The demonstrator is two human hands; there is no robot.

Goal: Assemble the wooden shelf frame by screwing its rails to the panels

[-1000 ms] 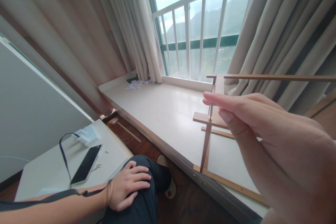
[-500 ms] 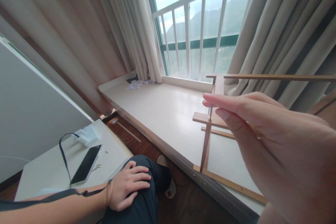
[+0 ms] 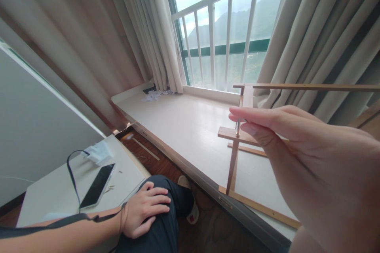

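My right hand is closed in a pinch at the wooden frame. Between its thumb and index finger is a slim metal rod that looks like a hex key; the fingers cover most of it. Its short end stands upright in a brass-coloured fitting in a wooden crosspiece. The wooden frame of thin bars stands on the white ledge, partly hidden behind this hand. Lower down, my left hand rests on my knee with its fingers spread, holding nothing.
On the white side table lie a dark-screened phone, a plastic packet and a few small metal pieces. Paper scraps are at the far end of the ledge. Curtains flank the railed window.
My right thumb and fingers have shifted slightly left around the metal rod, with the thumb now nearer to it. The left hand and the wooden frame stay where they were.
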